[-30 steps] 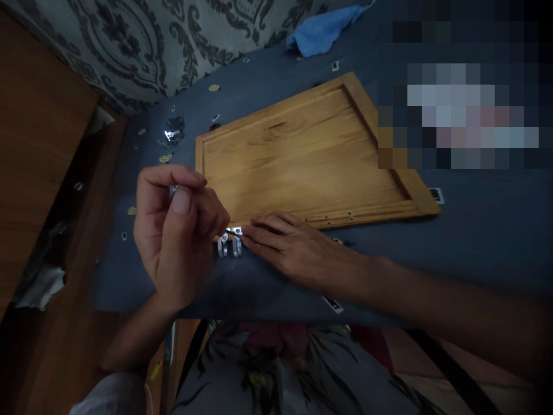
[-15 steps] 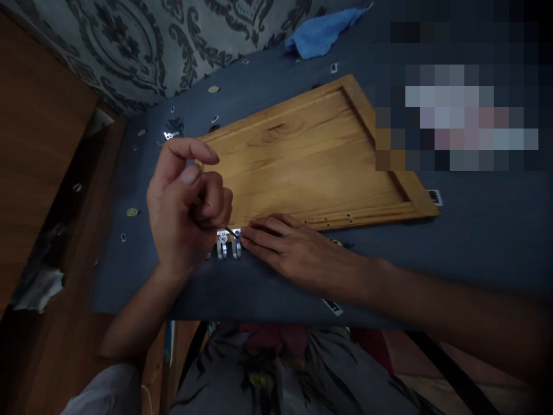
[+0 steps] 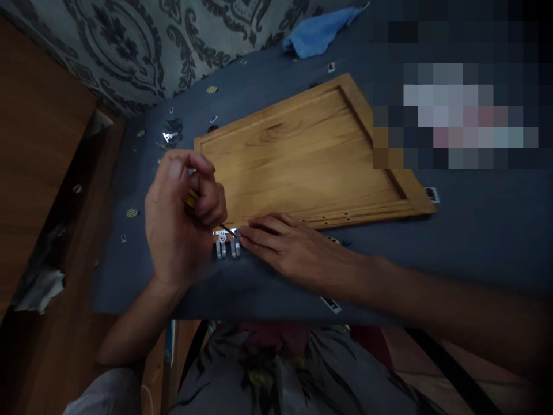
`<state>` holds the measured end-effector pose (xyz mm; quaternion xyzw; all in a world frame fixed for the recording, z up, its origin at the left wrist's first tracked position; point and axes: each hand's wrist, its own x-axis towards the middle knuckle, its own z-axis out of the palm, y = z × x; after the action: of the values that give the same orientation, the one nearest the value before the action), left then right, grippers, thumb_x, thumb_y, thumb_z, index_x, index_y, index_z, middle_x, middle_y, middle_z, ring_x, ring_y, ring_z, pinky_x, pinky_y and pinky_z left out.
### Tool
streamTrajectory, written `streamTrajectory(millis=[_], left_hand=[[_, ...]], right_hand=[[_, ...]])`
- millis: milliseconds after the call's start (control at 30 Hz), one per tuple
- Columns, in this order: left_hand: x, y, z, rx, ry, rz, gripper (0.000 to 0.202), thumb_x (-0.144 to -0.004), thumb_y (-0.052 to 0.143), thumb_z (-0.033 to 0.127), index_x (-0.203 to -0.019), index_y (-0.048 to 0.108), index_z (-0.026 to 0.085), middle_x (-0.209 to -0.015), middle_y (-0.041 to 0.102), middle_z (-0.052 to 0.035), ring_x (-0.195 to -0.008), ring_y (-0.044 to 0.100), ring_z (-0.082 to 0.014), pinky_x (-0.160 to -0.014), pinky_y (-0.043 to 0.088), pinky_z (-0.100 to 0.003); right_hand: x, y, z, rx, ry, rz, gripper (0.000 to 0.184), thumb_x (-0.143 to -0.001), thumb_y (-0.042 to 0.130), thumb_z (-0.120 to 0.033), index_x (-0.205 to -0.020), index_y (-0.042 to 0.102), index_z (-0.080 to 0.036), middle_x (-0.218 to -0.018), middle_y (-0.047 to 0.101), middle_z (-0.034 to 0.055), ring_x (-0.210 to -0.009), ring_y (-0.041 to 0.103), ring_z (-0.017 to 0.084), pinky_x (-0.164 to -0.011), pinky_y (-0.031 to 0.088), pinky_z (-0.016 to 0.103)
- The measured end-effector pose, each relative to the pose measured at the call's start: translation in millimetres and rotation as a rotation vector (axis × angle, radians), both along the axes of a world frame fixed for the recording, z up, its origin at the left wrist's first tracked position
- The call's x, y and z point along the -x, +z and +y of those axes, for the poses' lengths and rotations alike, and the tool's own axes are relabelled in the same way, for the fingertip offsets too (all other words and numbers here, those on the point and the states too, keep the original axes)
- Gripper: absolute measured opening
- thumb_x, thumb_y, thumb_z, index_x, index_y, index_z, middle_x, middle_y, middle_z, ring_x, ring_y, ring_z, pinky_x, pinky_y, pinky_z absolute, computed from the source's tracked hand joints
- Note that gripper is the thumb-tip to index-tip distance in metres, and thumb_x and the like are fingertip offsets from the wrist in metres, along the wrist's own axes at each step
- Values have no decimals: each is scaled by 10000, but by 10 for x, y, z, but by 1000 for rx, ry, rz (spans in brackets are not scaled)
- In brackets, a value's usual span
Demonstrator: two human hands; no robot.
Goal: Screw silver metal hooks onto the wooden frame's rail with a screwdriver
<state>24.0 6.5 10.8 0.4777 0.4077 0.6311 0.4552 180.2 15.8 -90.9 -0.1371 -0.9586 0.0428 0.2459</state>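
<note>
the fingers of the left hand (image 3: pixel 184 216) curl closed around a yellow-handled screwdriver (image 3: pixel 191 199), its shaft slanting to a metal bracket (image 3: pixel 222 236) just beside the right hand's (image 3: pixel 287 245) extended fingertips; whether these pinch anything cannot be told. beyond the fingers lies the wooden panel (image 3: pixel 285 155), the bracket at its near edge, and farther out a blue cloth (image 3: pixel 322 37).
</note>
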Motion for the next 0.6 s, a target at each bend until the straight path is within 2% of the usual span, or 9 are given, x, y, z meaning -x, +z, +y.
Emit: streamTrajectory(millis=[133, 300, 400, 467, 533, 600], left_hand=[[41, -6, 51, 10, -83, -2, 244, -943, 491, 216, -740, 620, 178, -465, 226, 81, -382, 118, -52, -371, 193, -167], [98, 16, 90, 66, -192, -8, 265, -948, 442, 208, -750, 618, 196, -453, 191, 79, -378, 89, -67, -360, 166, -183], [89, 12, 59, 55, -65, 3, 309, -975, 413, 194, -740, 613, 185, -484, 289, 50, -403, 235, -85, -399, 262, -192], [67, -5, 23, 18, 25, 8, 331, -1008, 417, 250, -757, 620, 174, -539, 375, 27, -463, 349, -99, -465, 345, -208], [42, -19, -6, -15, 52, 8, 349, -1021, 433, 319, -769, 624, 170, -568, 387, 24, -485, 358, -98, -488, 350, -211], [24, -21, -14, -11, 33, 0, 366, -1024, 418, 308, -751, 619, 170, -549, 328, 39, -458, 271, -84, -452, 279, -195]], right_hand=[[-9, 45, 0, 4, -17, -36, 320, -1020, 450, -128, -1279, 633, -81, -1286, 668, 134, -1178, 563, 275, -1004, 489, 449], [-22, 79, -3, 9, -11, -47, 331, -1034, 439, -145, -1300, 617, -62, -1307, 658, 139, -1212, 554, 279, -1028, 487, 450], [-20, 55, 1, 8, 2, -31, 327, -1029, 449, -144, -1293, 618, -51, -1295, 662, 145, -1195, 559, 277, -1021, 496, 451], [-16, 32, 3, 1, 8, -15, 325, -1024, 458, -142, -1290, 619, -47, -1284, 667, 145, -1187, 560, 277, -1019, 498, 450], [-16, 19, 2, -8, 4, 0, 325, -1024, 458, -142, -1289, 621, -48, -1287, 667, 142, -1192, 557, 279, -1023, 495, 450], [-19, 25, -4, -9, -5, -1, 324, -1026, 457, -141, -1285, 625, -46, -1287, 669, 138, -1198, 554, 280, -1027, 491, 444]])
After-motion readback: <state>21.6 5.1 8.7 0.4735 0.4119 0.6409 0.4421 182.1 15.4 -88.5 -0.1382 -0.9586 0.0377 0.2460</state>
